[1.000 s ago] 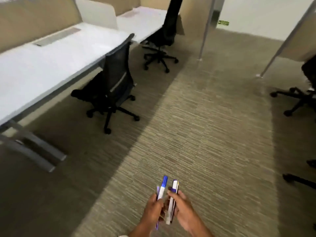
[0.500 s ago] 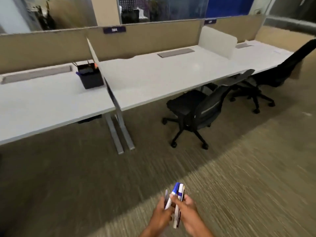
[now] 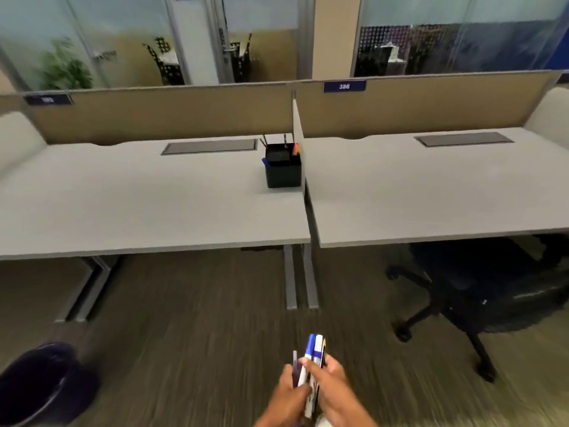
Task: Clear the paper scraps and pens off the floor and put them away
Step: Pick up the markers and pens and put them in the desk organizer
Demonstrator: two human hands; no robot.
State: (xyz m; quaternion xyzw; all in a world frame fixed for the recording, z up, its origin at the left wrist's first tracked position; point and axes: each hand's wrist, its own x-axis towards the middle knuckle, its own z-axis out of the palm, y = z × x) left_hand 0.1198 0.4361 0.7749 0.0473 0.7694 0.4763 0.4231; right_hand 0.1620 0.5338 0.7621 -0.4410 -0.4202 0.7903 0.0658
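At the bottom centre of the head view my left hand (image 3: 289,396) and my right hand (image 3: 334,386) together grip a bunch of pens (image 3: 311,354), white barrels with blue caps, tips pointing up. A black pen holder (image 3: 283,172) with a few pens in it stands on the left grey desk (image 3: 154,211), right beside the divider between the two desks. It is well ahead of my hands. No paper scraps show on the carpet.
A dark round waste bin (image 3: 40,383) stands on the carpet at the lower left. A black office chair (image 3: 480,291) sits under the right desk (image 3: 431,192). Desk legs (image 3: 300,278) rise between the desks. Beige partitions and glass walls close the back.
The view has swung left from the open carpet aisle to face the two desks squarely. The pen holder and the bin have come into sight. My hands have kept the pens and drawn them closer together.
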